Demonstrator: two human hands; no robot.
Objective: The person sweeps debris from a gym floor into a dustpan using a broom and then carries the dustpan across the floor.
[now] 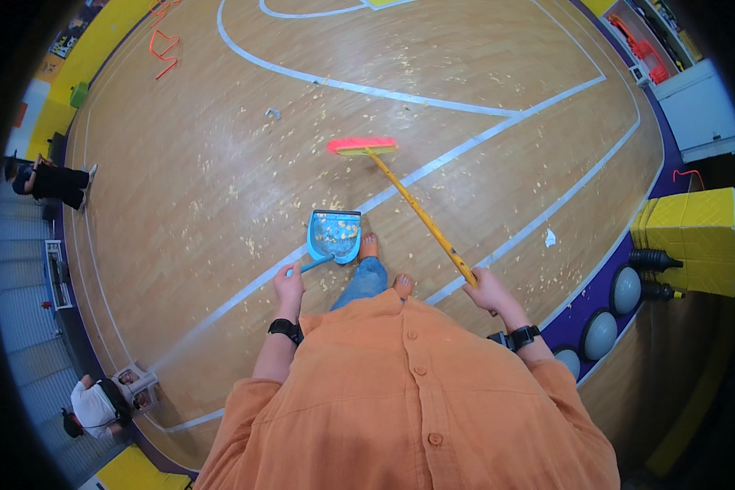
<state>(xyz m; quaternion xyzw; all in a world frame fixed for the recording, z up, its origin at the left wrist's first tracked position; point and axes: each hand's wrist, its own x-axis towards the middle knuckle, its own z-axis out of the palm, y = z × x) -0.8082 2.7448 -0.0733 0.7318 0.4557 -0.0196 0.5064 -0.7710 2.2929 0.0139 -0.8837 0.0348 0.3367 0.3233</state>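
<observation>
My left hand grips the handle of a blue long-handled dustpan, whose pan rests on the floor with its dark lip facing away from me. Pale yellowish flakes lie inside the pan. In my right hand is the upper end of a yellow broom handle. The broom head, with pink bristles, is beyond the dustpan and apart from it. Scattered flakes cover the floor around both tools. My bare feet stand just behind the pan, one close beside its right edge.
The wooden court floor has white lines. A crumpled paper scrap and a greyish scrap lie on it. Orange hurdles stand far left. Two people are at the left edge. Grey balance domes and a yellow padded box line the right.
</observation>
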